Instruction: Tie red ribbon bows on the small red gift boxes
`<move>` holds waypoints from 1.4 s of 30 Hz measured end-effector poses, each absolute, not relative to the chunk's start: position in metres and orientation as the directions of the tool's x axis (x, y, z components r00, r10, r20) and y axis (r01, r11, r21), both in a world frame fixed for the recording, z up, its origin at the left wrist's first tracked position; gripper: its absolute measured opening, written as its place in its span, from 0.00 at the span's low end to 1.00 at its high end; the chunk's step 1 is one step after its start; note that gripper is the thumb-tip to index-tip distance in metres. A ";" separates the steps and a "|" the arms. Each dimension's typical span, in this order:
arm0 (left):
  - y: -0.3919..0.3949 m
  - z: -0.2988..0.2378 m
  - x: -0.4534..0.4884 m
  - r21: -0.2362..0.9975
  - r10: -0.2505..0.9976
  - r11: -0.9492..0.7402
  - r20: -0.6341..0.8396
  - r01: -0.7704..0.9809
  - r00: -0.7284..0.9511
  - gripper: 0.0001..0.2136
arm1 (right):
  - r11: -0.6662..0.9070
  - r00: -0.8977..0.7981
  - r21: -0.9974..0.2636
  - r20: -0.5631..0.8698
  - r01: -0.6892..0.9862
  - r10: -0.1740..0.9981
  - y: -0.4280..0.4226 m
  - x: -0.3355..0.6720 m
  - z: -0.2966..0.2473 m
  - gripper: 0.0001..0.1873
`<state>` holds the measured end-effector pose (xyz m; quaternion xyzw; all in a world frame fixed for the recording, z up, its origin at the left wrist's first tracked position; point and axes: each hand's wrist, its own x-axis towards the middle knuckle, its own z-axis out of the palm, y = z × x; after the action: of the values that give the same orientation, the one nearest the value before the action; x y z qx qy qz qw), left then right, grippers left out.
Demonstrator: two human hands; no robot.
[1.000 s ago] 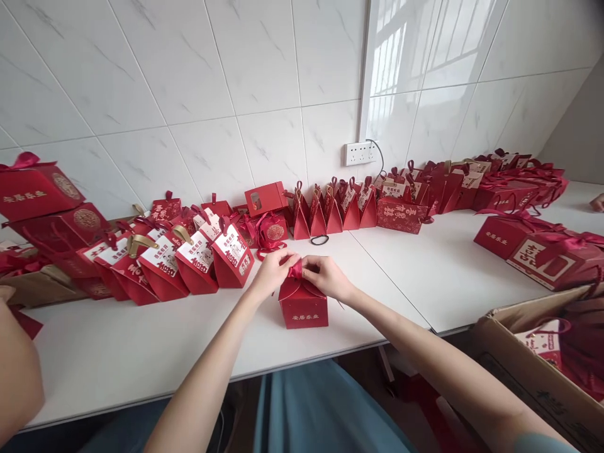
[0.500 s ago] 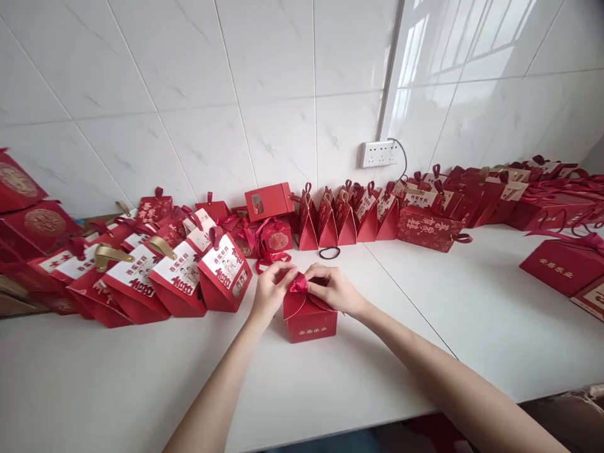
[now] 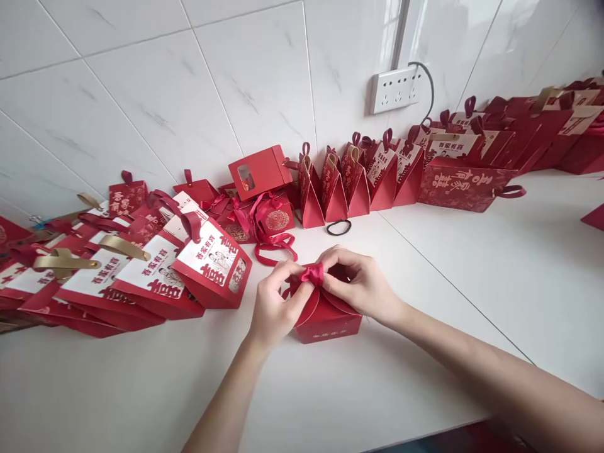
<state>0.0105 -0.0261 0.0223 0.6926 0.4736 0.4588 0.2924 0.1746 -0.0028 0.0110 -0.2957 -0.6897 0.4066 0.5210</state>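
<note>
A small red gift box (image 3: pixel 330 324) with curved top flaps and gold lettering stands upright on the white table (image 3: pixel 401 384). On its top sits a shiny red ribbon (image 3: pixel 313 274), gathered into a bow or knot. My left hand (image 3: pixel 278 302) pinches the ribbon from the left between thumb and fingers. From the right, my right hand (image 3: pixel 361 283) pinches the other side of it, thumb toward the front. The fingers partly cover the ribbon's loops and the box's top.
Several red boxes with white fronts (image 3: pixel 212 258) stand at left. Behind are triangular boxes (image 3: pixel 311 195), a loose red ribbon (image 3: pixel 276 248) and a black hair tie (image 3: pixel 338 227). A patterned box (image 3: pixel 465 185) lies at right; a power strip (image 3: pixel 396 89) is on the tiled wall.
The view has moved closer and tilted, so the box and hands look larger. Both hands still pinch the ribbon on top of the box, which stays in place.
</note>
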 end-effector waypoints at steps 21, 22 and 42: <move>-0.029 0.026 0.015 0.829 0.926 -0.375 0.317 0.414 0.203 0.10 | 0.562 -0.320 -0.817 0.504 0.125 0.803 -0.009 0.186 0.018 0.05; -0.029 0.025 0.015 0.831 0.927 -0.374 0.317 0.412 0.202 0.11 | 0.565 -0.325 -0.816 0.505 0.123 0.800 -0.009 0.187 0.018 0.05; -0.030 0.022 0.016 0.858 0.920 -0.391 0.351 0.334 0.175 0.08 | 0.536 -0.297 -0.838 0.488 0.103 0.820 -0.009 0.186 0.014 0.05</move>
<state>0.0159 -0.0302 0.0224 0.6967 0.4498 0.4581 0.3199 0.1858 -0.0091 0.0144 -0.3205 -0.7206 0.3595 0.4988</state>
